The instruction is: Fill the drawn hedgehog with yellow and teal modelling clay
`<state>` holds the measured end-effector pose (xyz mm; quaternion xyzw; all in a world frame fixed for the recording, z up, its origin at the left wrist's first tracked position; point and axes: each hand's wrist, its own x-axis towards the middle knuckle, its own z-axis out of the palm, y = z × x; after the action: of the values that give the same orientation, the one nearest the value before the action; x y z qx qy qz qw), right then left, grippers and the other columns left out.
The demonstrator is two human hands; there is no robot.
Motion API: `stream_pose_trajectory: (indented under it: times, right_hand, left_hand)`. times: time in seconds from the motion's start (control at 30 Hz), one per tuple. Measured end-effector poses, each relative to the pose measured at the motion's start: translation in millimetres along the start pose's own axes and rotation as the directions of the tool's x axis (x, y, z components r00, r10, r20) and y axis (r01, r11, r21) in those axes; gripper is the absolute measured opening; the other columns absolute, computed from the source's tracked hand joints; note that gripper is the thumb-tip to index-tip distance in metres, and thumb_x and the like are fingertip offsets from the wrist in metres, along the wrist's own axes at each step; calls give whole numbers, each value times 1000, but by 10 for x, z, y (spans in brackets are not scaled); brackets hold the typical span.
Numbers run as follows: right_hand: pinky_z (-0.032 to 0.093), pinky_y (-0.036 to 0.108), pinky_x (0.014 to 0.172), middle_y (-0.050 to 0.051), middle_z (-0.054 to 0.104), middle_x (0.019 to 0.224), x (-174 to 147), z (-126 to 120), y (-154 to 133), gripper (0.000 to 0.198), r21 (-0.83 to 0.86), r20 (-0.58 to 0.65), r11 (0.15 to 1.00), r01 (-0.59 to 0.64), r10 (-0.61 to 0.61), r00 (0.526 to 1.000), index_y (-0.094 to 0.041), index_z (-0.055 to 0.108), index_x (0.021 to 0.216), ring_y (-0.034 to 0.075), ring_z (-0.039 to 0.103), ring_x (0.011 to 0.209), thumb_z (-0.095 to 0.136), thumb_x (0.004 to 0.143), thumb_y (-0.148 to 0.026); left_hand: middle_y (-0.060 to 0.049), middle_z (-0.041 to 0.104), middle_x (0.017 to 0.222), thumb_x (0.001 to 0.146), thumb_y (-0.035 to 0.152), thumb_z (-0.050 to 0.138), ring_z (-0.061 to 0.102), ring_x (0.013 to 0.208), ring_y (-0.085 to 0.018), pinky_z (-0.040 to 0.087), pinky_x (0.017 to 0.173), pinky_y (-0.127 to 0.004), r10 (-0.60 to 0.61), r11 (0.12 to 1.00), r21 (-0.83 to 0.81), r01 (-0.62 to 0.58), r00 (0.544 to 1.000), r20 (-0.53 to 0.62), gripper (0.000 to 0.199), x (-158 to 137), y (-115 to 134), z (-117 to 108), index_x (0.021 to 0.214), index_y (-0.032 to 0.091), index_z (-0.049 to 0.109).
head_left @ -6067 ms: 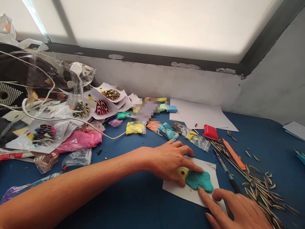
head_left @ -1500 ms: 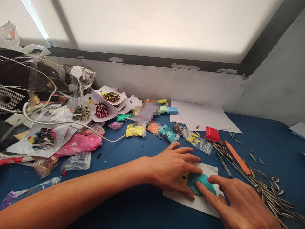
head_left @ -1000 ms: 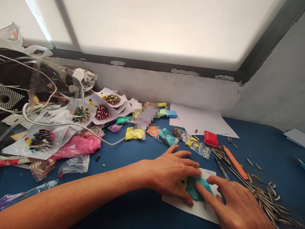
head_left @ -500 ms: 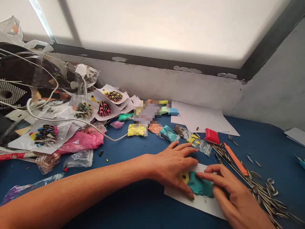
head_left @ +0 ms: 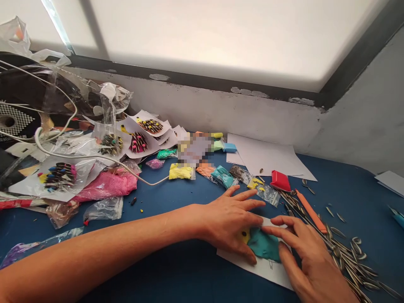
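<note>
A white sheet of paper (head_left: 252,267) lies on the blue table in front of me, with pencil lines showing below the clay. Teal modelling clay (head_left: 263,245) is spread flat on it, beside a yellow clay patch (head_left: 245,235) that carries a dark dot. My left hand (head_left: 232,221) rests over the sheet's left side with its fingers spread; its thumb lies by the yellow patch. My right hand (head_left: 307,252) touches the teal clay, index finger at its top edge and thumb at its right edge. Its fingers are apart and grip nothing.
Sunflower seeds (head_left: 353,256) lie scattered at the right, near an orange stick-like tool (head_left: 311,212) and a red packet (head_left: 280,181). Several clay bags, such as a yellow one (head_left: 181,171), sit beyond my hands. Seed-covered clay pictures (head_left: 139,142) and a white cable (head_left: 104,158) are at left.
The right thumb has shifted slightly left along the clay's right edge. My left hand's fingers have moved a little; the sheet and clay stay nearly in place.
</note>
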<state>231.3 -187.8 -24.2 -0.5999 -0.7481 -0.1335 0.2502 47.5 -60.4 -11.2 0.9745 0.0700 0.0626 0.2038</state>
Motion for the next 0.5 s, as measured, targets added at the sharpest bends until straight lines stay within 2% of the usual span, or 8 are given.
stream_pose_trajectory:
  times: [0.2,0.37,0.5]
  right_hand:
    - [57,26,68,4,68,102,-25,-62,52,24,15,-29,996,-93,93,995,-27,67,105,17,69,94,45,95,-27]
    - [53,38,76,10,62,111,-92,-133,37,26,-125,-1,977,174,-175,984,-24,70,107,25,62,102,50,90,-26]
    - [51,39,77,13,63,114,-95,-137,-27,31,-214,50,939,270,-265,963,-20,72,109,25,61,97,50,89,-28]
  left_hand:
    - [-14,37,153,78,58,67,10,150,-33,6,117,-62,-12,1000,-26,13,999,38,68,-1,-12,-7,132,18,55]
    - [-13,40,151,77,59,67,12,149,-34,6,117,-63,-6,999,-32,6,1000,4,68,-8,-52,14,128,15,55]
    - [-13,38,153,78,59,66,13,149,-35,6,117,-65,-7,999,-31,8,1000,10,70,-17,-58,17,130,14,53]
